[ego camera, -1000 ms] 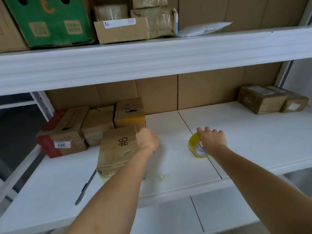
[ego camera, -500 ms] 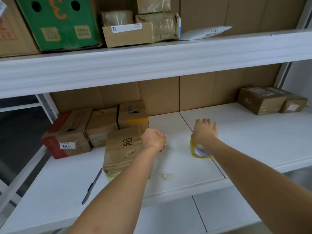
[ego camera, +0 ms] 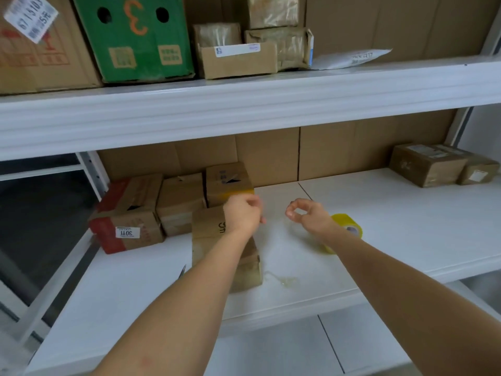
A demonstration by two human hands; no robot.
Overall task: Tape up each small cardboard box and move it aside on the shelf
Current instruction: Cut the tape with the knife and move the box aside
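Observation:
A small cardboard box marked "9#" stands on the white shelf, partly under my left forearm. My left hand hovers over the box's far right corner with its fingers curled, and nothing shows in it. My right hand is just to the right, thumb and forefinger touching in a ring, with nothing visible between them. A yellow tape roll lies on the shelf behind my right wrist, untouched.
Three cardboard boxes sit at the back left. Two more boxes stand at the far right. A crumpled scrap of clear tape lies near the front edge. A dark tool peeks out beside my left forearm.
My right hand let go of the tape roll, lifted off it and moved left toward my left hand, closing thumb and forefinger. My left hand stayed by the box.

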